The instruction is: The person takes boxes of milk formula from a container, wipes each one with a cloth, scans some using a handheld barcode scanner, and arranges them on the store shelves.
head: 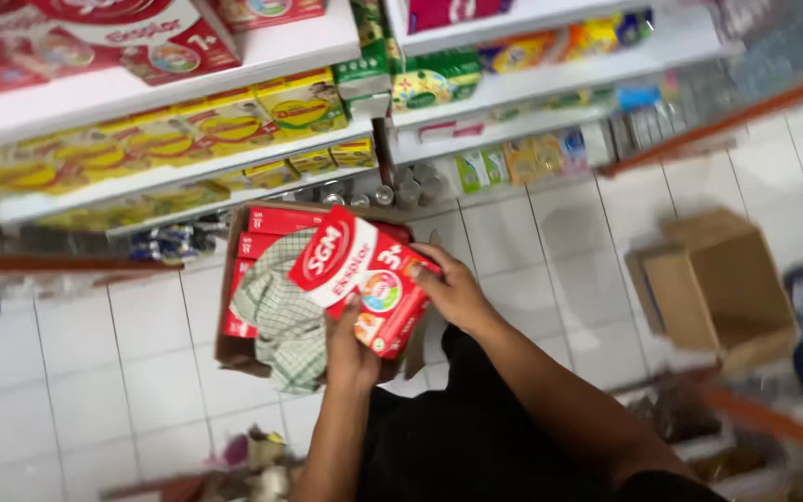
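Red carton (364, 279) held between both hands above open cardboard box (234, 349) of matching red cartons. Left hand (350, 349) gripping lower edge, fingers curled under; right hand (453, 293) clasping right side, fingers wrapped together. Checked cloth (285, 321) draped in box.

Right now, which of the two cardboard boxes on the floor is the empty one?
The cardboard box on the right, lying tipped on the white tiles, shows a bare inside. The other box, under the hands, holds red cartons and a checked cloth.
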